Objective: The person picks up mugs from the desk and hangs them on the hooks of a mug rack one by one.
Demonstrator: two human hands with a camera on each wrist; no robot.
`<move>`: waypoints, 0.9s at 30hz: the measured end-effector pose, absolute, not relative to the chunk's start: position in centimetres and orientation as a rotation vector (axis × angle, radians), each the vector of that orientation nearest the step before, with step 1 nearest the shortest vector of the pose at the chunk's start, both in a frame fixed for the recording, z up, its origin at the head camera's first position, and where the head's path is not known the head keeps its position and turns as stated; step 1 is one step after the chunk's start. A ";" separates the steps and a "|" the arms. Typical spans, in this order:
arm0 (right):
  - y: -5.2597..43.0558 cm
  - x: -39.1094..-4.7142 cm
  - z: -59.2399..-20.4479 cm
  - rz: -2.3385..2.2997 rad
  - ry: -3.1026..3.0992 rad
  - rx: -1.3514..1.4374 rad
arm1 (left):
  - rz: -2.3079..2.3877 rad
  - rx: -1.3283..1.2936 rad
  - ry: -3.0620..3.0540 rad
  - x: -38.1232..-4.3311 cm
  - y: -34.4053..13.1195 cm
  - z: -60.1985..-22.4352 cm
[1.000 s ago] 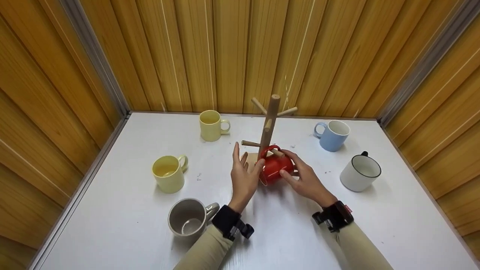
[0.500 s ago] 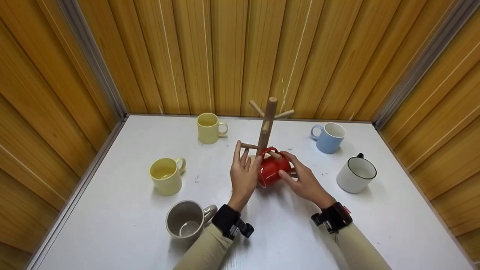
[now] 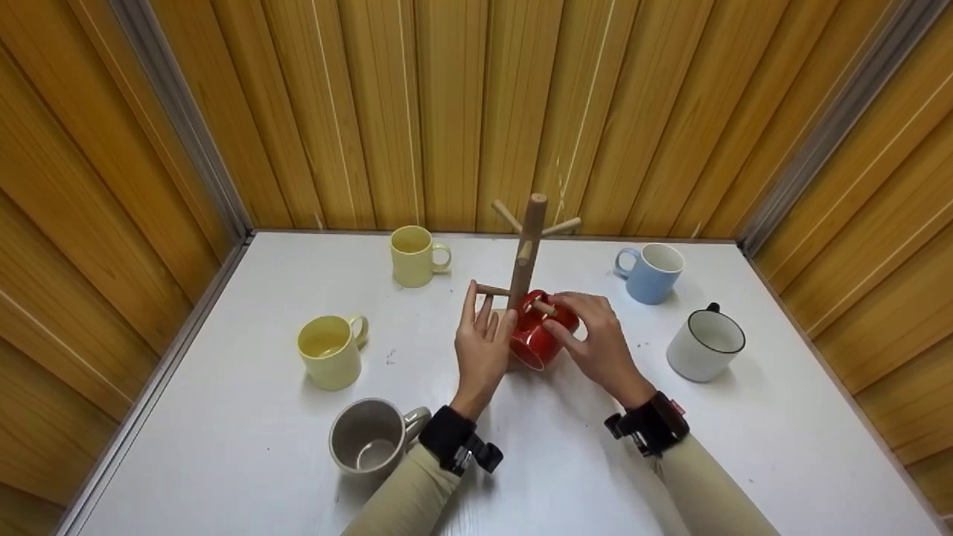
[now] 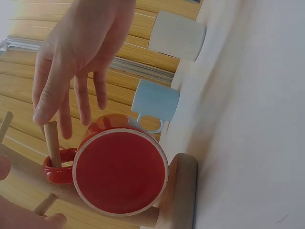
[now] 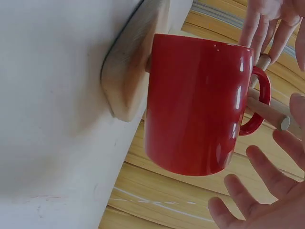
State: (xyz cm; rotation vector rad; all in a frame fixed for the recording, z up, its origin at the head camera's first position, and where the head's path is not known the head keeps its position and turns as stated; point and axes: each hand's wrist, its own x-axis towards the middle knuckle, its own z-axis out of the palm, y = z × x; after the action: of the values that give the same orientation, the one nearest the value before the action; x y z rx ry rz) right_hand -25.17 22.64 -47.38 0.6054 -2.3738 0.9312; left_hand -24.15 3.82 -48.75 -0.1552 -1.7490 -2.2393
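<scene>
A red mug (image 3: 536, 350) hangs by its handle from a lower peg (image 3: 545, 307) of a wooden mug tree (image 3: 527, 260), its bottom facing the left wrist camera. My right hand (image 3: 603, 344) hovers beside the mug and that peg. In the right wrist view, its spread fingers (image 5: 269, 176) stand apart from the mug. My left hand (image 3: 482, 361) is held upright on the tree's left side, fingers mostly straight, by another lower peg (image 3: 493, 290). Whether its fingertips touch that peg I cannot tell. The tree's wooden base (image 5: 126, 81) rests on the table.
Two yellow mugs (image 3: 412, 257) and a grey mug (image 3: 370, 439) stand on the left, the grey one close to my left forearm. On the right are a blue mug (image 3: 655, 275) and a white mug (image 3: 703, 346) with a dark rim. Wood-patterned walls (image 3: 447, 112) enclose the white table (image 3: 223, 447).
My right hand has let go of the red mug and shifted up and slightly left. The mug has turned a little on its peg. My left hand stays almost in place.
</scene>
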 end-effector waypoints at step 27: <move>22.8 -27.8 -47.7 1.029 -2.306 0.532 | -2.128 -0.270 -1.750 -21.5 4.0 -50.1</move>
State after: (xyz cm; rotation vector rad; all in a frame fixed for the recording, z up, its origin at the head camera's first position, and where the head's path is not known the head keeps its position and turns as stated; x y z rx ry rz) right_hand -27.78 22.81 -47.67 0.5318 -2.3060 1.0286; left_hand -21.48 4.02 -50.12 -0.2700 -1.7505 -2.1285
